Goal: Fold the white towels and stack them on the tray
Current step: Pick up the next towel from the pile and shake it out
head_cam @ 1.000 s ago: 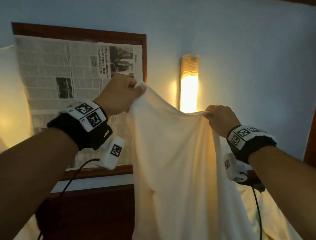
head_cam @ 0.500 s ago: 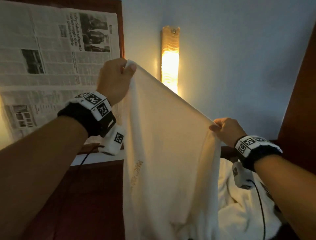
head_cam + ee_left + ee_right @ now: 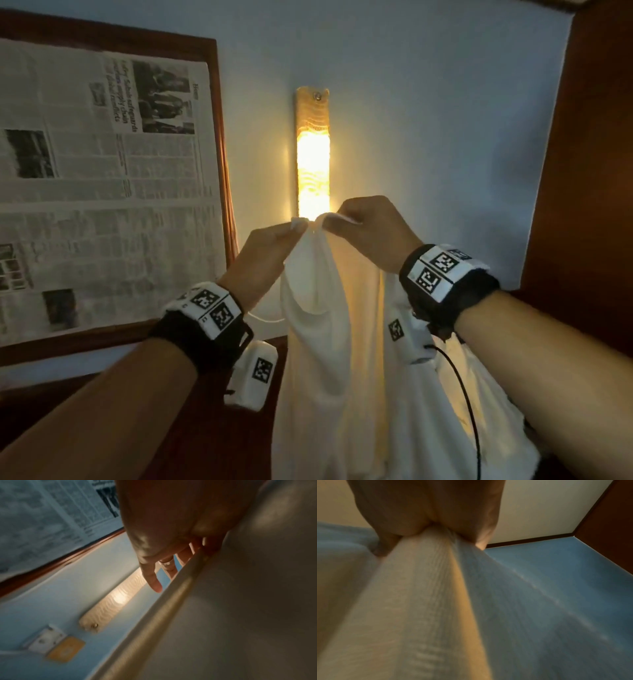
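Towel, white, one; top corners brought together for the first fold.

Fingers (image 3: 301,224) of the left hand (image 3: 263,263) pinch one top corner; the right hand (image 3: 368,233) pinches the other, curled fingers closed on cloth, as the right wrist view confirms. The hands meet just below the lit wall lamp (image 3: 312,154). The towel (image 3: 329,359) hangs doubled from that grip, clear of any surface, right of the framed newspaper (image 3: 102,185). Half a second ago the hands were well apart, left above right, with the towel spread as a sheet; now it is halved lengthwise. Judged: the first fold is being made, further folds remain. More white cloth lies low, right of the lamp. Tray not in view.
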Motion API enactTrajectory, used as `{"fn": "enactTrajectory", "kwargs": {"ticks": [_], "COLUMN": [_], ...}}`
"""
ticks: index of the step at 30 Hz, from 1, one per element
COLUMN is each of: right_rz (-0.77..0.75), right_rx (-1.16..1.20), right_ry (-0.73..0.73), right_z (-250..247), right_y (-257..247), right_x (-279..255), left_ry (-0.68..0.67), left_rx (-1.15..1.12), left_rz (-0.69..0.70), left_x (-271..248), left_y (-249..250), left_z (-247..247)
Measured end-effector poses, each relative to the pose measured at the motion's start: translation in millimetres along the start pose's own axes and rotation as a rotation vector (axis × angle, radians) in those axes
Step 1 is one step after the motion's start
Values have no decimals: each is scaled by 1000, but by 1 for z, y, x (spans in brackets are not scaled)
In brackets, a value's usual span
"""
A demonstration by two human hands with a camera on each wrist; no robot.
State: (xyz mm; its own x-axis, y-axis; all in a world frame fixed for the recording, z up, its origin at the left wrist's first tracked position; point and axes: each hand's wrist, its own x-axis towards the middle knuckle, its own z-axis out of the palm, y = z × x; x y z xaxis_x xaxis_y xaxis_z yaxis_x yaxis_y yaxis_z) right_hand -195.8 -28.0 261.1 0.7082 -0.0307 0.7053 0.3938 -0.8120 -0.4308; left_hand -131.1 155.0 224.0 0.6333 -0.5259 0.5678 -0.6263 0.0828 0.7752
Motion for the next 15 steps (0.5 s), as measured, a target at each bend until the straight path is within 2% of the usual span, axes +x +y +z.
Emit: {"fn": "enactTrajectory", "kwargs": {"ticks": [4,10,15], "right_rz": [46,157,275], "right_rx": [-83,28,-41], "right_ry": [36,-25,-128], "right_z": [8,4,5], "right_y": [-11,-10,35], "right_x": [2,-28,-72], "left_ry": [-35,-26,25], "left_rx": [27,124,-22], "left_rz": [27,108,36], "left_x": [-8,10,19], "left_y": [-14,-2,5], "left_z": [7,15,14]}}
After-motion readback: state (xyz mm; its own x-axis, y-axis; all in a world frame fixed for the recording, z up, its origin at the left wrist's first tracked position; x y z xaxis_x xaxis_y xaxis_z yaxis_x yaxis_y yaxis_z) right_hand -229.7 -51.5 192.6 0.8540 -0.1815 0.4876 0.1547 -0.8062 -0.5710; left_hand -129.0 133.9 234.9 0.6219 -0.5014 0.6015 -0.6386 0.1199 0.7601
